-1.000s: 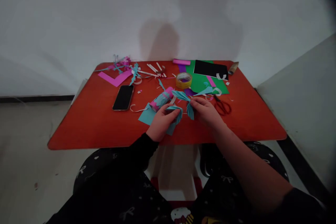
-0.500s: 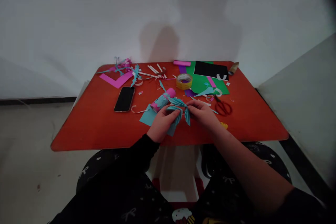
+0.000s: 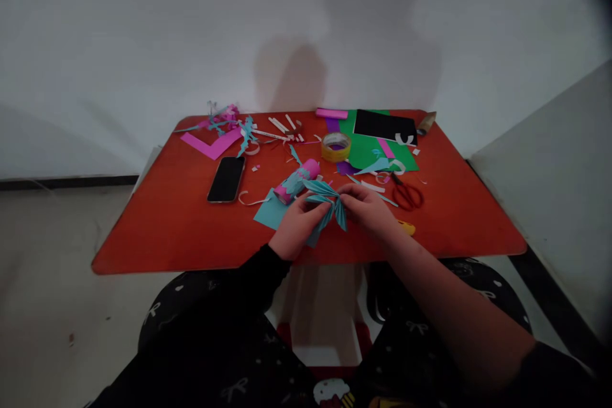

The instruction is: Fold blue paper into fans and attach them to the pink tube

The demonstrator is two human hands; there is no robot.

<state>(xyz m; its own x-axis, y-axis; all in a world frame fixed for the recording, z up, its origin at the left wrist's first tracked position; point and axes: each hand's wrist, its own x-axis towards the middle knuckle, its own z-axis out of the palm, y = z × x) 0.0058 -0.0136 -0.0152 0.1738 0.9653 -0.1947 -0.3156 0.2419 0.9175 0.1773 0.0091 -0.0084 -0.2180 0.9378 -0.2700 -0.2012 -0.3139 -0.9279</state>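
Just above the table's front half, my left hand (image 3: 297,223) pinches an accordion-folded light-blue paper (image 3: 326,217) bent into two fans. My right hand (image 3: 364,205) grips a second pleated light-blue paper (image 3: 319,187) between thumb and fingertips. The folded middles of both papers meet or nearly meet between my hands; whether they touch I cannot tell. Under my left hand lies a flat light-blue sheet (image 3: 269,211), partly hidden. Right behind that hand is a pink paper roll (image 3: 310,169) wrapped in jagged blue paper.
On the red table (image 3: 157,229) lie a phone (image 3: 226,180) at left, a tape roll (image 3: 335,148) in the middle and scissors (image 3: 406,193) at right. A yellow object (image 3: 407,227) sits by my right wrist. Green paper (image 3: 362,152), a black sheet (image 3: 385,126) and paper scraps (image 3: 224,118) lie behind.
The two pleated papers have come slightly closer together at their middles. My hands keep the same grips, and the things on the table stay where they were.
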